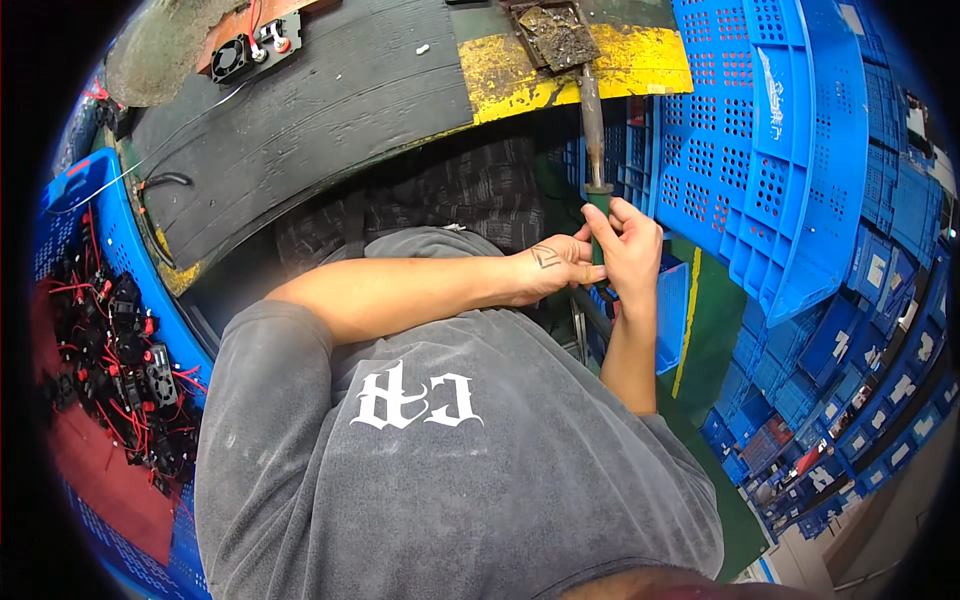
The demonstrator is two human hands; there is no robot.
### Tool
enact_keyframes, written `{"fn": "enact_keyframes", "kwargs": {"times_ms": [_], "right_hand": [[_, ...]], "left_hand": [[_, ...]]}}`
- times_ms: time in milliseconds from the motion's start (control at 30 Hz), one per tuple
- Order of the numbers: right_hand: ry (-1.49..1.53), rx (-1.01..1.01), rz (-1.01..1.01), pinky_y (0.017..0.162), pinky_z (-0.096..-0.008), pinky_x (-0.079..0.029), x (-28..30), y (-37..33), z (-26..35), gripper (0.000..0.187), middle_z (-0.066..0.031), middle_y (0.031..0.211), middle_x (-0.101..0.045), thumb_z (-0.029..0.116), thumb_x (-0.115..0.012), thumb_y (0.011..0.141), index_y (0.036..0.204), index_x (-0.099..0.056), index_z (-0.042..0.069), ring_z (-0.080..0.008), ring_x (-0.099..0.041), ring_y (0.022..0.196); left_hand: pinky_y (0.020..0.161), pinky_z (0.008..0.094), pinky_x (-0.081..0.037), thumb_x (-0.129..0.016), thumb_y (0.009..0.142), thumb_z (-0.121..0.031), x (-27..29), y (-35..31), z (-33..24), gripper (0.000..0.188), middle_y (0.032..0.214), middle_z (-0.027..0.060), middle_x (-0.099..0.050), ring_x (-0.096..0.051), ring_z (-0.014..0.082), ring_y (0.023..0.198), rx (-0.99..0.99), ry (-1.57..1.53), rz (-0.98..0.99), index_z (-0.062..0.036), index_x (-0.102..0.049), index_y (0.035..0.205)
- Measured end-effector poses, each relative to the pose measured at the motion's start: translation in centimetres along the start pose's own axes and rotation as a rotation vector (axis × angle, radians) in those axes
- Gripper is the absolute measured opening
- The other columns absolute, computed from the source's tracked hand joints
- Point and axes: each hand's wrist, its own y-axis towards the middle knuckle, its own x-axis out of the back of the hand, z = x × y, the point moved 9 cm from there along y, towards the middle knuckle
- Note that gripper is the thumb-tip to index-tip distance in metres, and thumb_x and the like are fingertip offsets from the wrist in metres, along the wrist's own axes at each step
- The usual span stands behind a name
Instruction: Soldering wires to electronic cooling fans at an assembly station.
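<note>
A soldering iron (592,130) with a green handle and a long metal shaft points away from me past the right end of the bench. My right hand (632,243) is closed around the handle, fingers and thumb near its collar. Lower on the same handle, by the cord end, my left hand (557,268) pinches it. The far end of the shaft meets the near edge of a small metal tray (540,30) crusted with dark residue. Whether the shaft touches the tray, I cannot tell.
A dark bench (330,110) with a yellow-painted corner lies ahead. On it sits a small black fan (231,60) with wires. To the left, a blue crate (130,220) holds many wired black parts. Blue perforated crates (700,130) stand close on the right, with stacked blue bins beyond.
</note>
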Motion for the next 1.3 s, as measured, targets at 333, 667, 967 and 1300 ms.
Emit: {"fn": "enact_keyframes", "kwargs": {"times_ms": [333,667,967,1300], "right_hand": [[0.410,0.002,0.009,0.059,-0.0233,-0.050,-0.5,-2.1,-0.6,0.016,-0.0064,0.070,-0.070,0.010,-0.068,0.092,0.088,-0.067,-0.005,-0.0069,-0.062,0.063],[0.945,-0.008,0.279,0.081,-0.0359,-0.055,-3.8,-2.7,-0.5,0.027,-0.0168,0.091,-0.068,0.024,-0.058,0.097,0.097,-0.060,-0.004,-0.0237,-0.068,0.086],[0.957,0.166,0.440,0.083,-0.0399,-0.051,-6.8,-2.9,6.0,0.031,-0.0214,0.086,-0.068,0.031,-0.056,0.096,0.080,-0.050,0.005,-0.0274,-0.062,0.088],[0.011,0.775,-0.224,0.069,-0.0339,-0.055,-5.4,-4.3,15.8,0.018,-0.0161,0.085,-0.069,0.010,-0.056,0.096,0.105,-0.065,-0.003,-0.0284,-0.069,0.074]], "left_hand": [[0.093,0.0258,-0.042,-0.073,0.093,-0.021,-1.3,-1.4,-1.2,0.020,0.089,0.0010,-0.068,-0.058,0.0084,0.098,0.020,0.356,-0.046,-0.0016,-0.072,0.097],[0.090,0.0299,-0.050,-0.081,0.085,-0.025,-1.7,-3.6,-2.9,0.031,0.094,0.0055,-0.069,-0.065,0.0130,0.093,-0.115,0.563,-0.152,0.0000,-0.072,0.100],[0.094,0.0352,-0.048,-0.077,0.083,-0.049,-2.1,-7.9,-7.2,0.059,0.104,0.0163,-0.062,-0.060,0.0256,0.105,-0.168,0.924,-0.194,0.0029,-0.064,0.107],[0.069,0.0287,-0.050,-0.067,0.095,-0.033,-2.4,-16.1,-12.9,0.033,0.085,0.0043,-0.065,-0.060,0.0130,0.076,-0.202,0.614,-0.084,-0.0012,-0.063,0.096]]}}
